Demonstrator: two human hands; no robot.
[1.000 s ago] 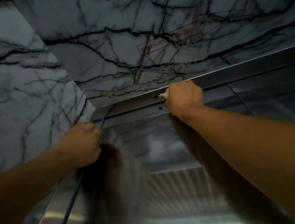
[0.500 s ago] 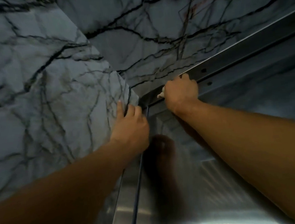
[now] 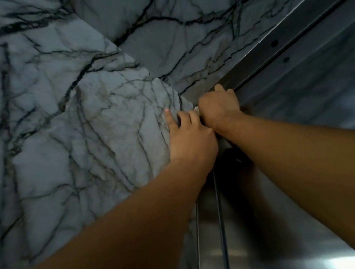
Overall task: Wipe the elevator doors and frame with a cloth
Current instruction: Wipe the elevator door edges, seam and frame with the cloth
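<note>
Veined marble wall [image 3: 81, 121] meeting steel at the upper corner. Right hand [image 3: 220, 107] fisted around a white cloth [image 3: 196, 108], only a sliver showing, pressed into the corner under the top frame [image 3: 272, 46]. Left hand [image 3: 190, 137] flat, fingers loosely spread, braced on the marble edge, touching the right wrist. Door [image 3: 276, 222] below, arms stretched upward.

- My right hand [image 3: 219, 107] is closed over a white cloth [image 3: 196, 108], pressing it into the top left corner of the steel elevator frame [image 3: 272, 46].
- Left of that grip, my left hand [image 3: 190, 137] lies flat with fingers spread on the veined marble wall [image 3: 74, 122].
- Below the grip I see the brushed steel door [image 3: 266, 223], touching neither hand.
</note>
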